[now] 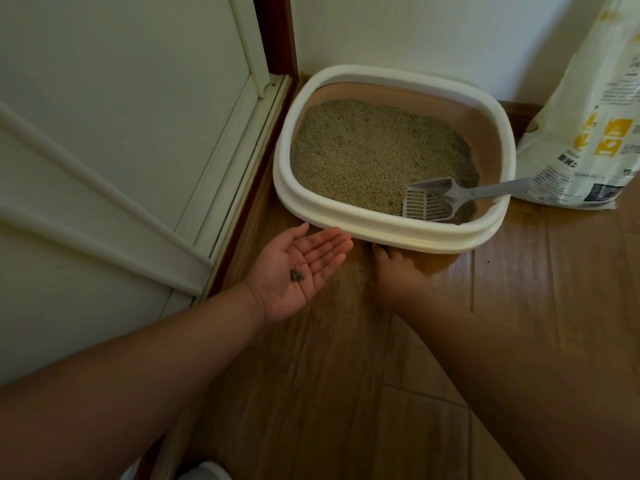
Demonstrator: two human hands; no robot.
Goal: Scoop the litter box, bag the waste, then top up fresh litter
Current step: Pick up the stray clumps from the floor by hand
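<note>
Two hands just before litter box [394,237], left hand [298,271] cupping clump [297,275]

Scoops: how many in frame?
1. The grey scoop lies in the litter box, head on the litter at the near right corner, handle resting over the right rim. None seen elsewhere.

- The litter box [391,233] sits in the corner, its back rim close to the wall [415,29] and its left side near the door frame [277,32]; only a narrow strip of floor shows on the left.
- The top of the box is open from above, and the scoop [446,199] lies in its right front corner, handle resting over the right rim.
- The litter bag [588,116] stands just beside the box on the right, blocking that side.
- The wooden floor [519,323] in front lies open, taken up only by the left hand [298,268], palm up, and the right hand [394,271] at the front rim.
- Scattered litter grains [349,275] lie between the two hands.
</note>
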